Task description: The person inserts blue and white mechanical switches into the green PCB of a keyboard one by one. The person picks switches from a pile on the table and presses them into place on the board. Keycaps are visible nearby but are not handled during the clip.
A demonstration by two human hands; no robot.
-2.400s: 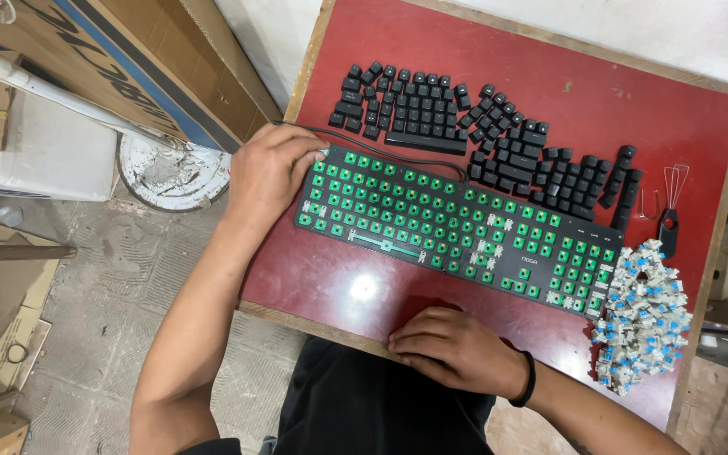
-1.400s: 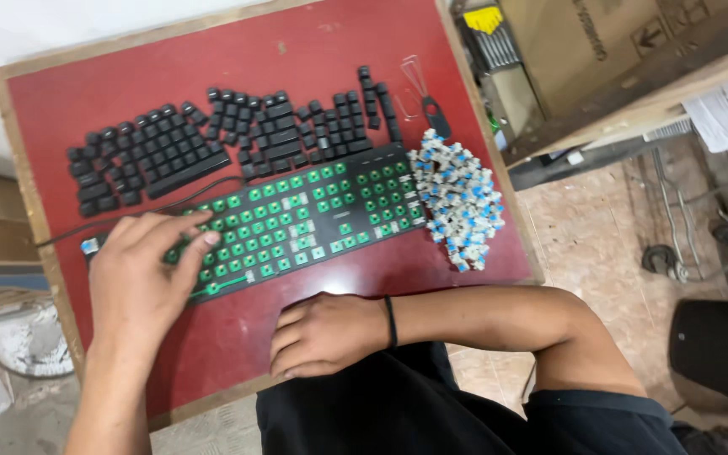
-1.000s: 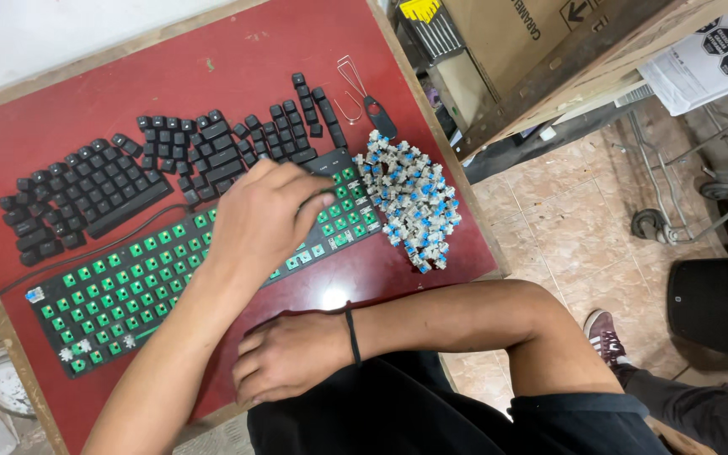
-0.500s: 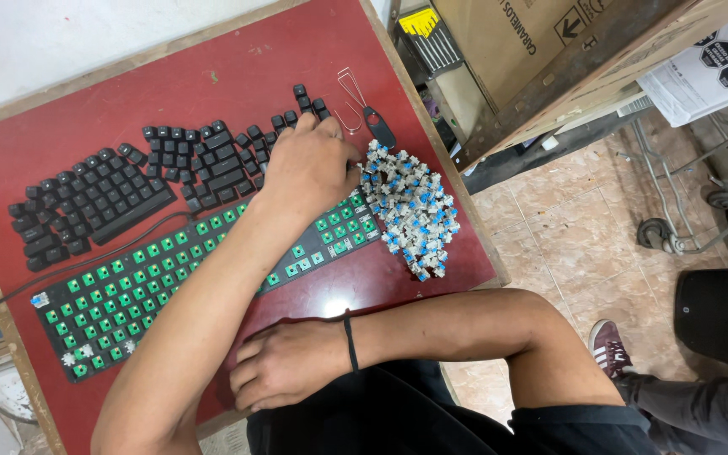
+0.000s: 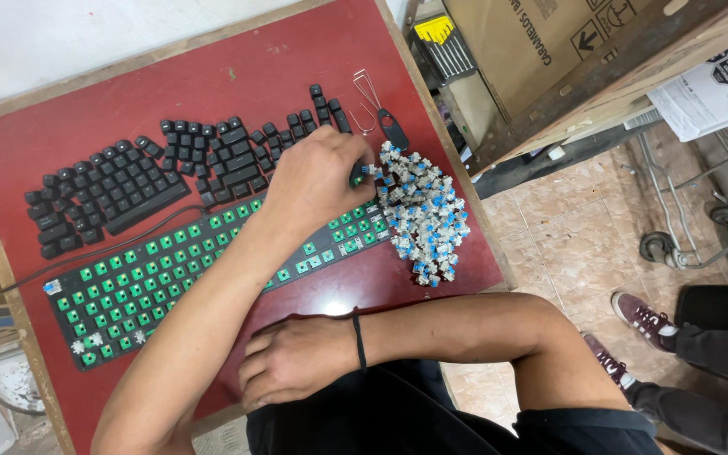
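Centrally in the head view, the left hand (image 5: 318, 181) reaches across the keyboard (image 5: 212, 278) to the left edge of the switch pile (image 5: 423, 215), right of centre. Its fingers (image 5: 355, 160) are curled and pinch one blue switch (image 5: 370, 171) at the pile's edge. The right hand (image 5: 297, 362) lies at lower centre on the red table (image 5: 238, 76), fingers loosely curled, holding nothing. Black keycaps (image 5: 170, 173) sit in rows at upper left, and a wire puller (image 5: 381, 114) lies above the pile.
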